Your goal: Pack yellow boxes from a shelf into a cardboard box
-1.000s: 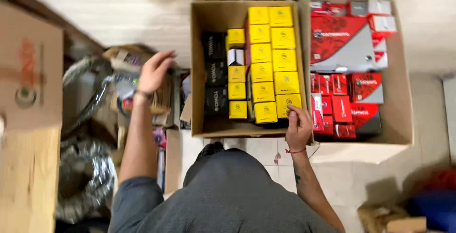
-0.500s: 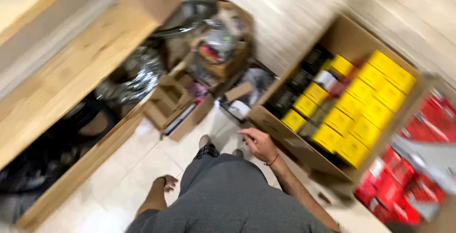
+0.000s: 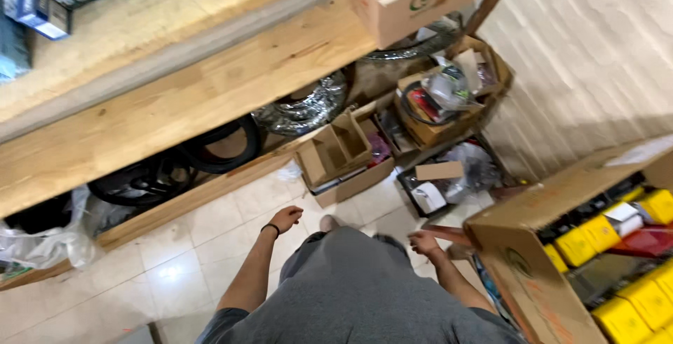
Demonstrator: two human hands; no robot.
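Both hands empty, left hand [image 3: 285,217] loosely curled over the floor tiles, right hand [image 3: 425,243] half-open beside the cardboard box [image 3: 522,242] of yellow cartons [image 3: 601,232] — best grip that box's near wall squarely.

The floor [image 3: 210,246] is laid with pale, glossy square tiles that catch soft reflections of the light. A long wooden shelf unit [image 3: 210,105] of light, grainy planks runs slantwise across the upper left, its top board [image 3: 140,14] worn and pale. Under it, a lower board [image 3: 175,204] sits just above the tiles, with dark space behind. At the upper right the floor [image 3: 596,56] looks paler and ribbed with faint lines. The light is even and indoor, with soft shadows beneath the shelf.
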